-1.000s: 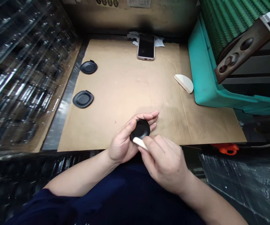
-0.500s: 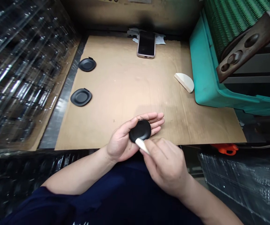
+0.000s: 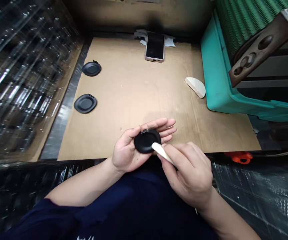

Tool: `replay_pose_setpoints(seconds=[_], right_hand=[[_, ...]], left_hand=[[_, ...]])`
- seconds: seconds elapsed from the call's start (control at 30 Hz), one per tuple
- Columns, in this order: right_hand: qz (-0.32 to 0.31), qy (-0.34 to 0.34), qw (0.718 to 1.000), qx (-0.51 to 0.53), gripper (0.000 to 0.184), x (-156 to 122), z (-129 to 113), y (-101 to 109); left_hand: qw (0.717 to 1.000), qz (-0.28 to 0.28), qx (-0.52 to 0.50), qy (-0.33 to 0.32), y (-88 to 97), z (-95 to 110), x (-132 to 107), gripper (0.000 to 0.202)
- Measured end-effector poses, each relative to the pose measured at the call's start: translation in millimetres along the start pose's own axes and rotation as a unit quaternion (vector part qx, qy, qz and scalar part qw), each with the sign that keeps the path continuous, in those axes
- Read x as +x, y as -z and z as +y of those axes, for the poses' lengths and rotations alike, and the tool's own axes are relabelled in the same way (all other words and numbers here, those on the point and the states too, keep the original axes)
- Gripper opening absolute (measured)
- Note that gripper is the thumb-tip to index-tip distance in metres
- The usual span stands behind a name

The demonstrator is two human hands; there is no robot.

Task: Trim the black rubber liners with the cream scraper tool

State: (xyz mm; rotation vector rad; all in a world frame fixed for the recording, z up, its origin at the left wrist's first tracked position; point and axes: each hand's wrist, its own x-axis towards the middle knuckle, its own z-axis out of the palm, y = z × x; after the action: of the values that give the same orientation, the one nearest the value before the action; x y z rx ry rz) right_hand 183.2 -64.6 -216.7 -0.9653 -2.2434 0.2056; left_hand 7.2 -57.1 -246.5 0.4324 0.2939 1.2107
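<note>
A shallow black oval lid (image 3: 144,141) with a small tab on its far edge lies in my left hand (image 3: 127,151). That palm faces up, the thumb bears on the lid's left side and the fingers stretch out beneath and past it. My right hand (image 3: 190,170) pinches a thin off-white sponge piece (image 3: 162,151), whose tip touches or nearly touches the lid's right inner face. Two similar black lids, an upper lid (image 3: 91,68) and a lower lid (image 3: 85,103), lie on the cardboard at the left. A half-round off-white sponge (image 3: 196,86) rests at the right.
Brown cardboard (image 3: 134,96) covers the tabletop. A phone (image 3: 155,47) lies on pale cloth at the back. A teal bin (image 3: 216,73) and a metal bracket (image 3: 256,55) stand at the right. Clear plastic trays (image 3: 26,73) line the left; an orange-handled tool (image 3: 240,157) is below right.
My right hand has moved right, and the sponge tip has gone from the lid's near edge to its right side. The lid has turned in my left palm, showing its tab.
</note>
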Motion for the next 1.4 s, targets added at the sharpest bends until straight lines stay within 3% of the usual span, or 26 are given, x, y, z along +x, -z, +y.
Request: replay_pose_setpoints(seconds=[0.17, 0.33, 0.6, 0.73, 0.87, 0.93, 1.07, 1.23, 1.4], right_hand=[[-0.017, 0.054, 0.998, -0.022, 0.019, 15, -1, -10], [-0.022, 0.023, 0.999, -0.033, 0.015, 16, -2, -11], [-0.034, 0.029, 0.999, -0.026, 0.019, 21, 0, -11], [-0.083, -0.020, 0.995, -0.050, 0.017, 23, -4, 1], [-0.159, -0.049, 0.984, 0.063, 0.018, 18, -6, 13], [-0.144, -0.075, 0.983, 0.091, 0.015, 15, -4, 17], [-0.070, -0.091, 0.993, 0.029, 0.018, 15, 4, 18], [-0.063, -0.007, 0.997, -0.039, 0.021, 20, 1, 8], [-0.103, -0.017, 0.994, -0.038, 0.017, 18, -8, 1]], left_hand=[[1.000, 0.004, 0.008, 0.000, -0.8, -1, 0, 0.057], [1.000, 0.019, 0.007, -0.006, -1.9, -2, 1, 0.056], [0.999, 0.033, 0.024, 0.008, -3.5, -4, 1, 0.055], [0.999, 0.032, 0.028, -0.004, -1.3, -5, 0, 0.056], [0.999, 0.034, 0.031, -0.007, -1.8, -4, 1, 0.055], [0.999, 0.032, 0.028, -0.005, -2.9, -4, 1, 0.055], [0.999, 0.027, 0.022, -0.006, -4.4, -3, 1, 0.056], [0.999, 0.024, 0.023, -0.006, -3.4, -5, 1, 0.053], [0.998, 0.054, 0.041, -0.016, -3.7, -5, 1, 0.051]])
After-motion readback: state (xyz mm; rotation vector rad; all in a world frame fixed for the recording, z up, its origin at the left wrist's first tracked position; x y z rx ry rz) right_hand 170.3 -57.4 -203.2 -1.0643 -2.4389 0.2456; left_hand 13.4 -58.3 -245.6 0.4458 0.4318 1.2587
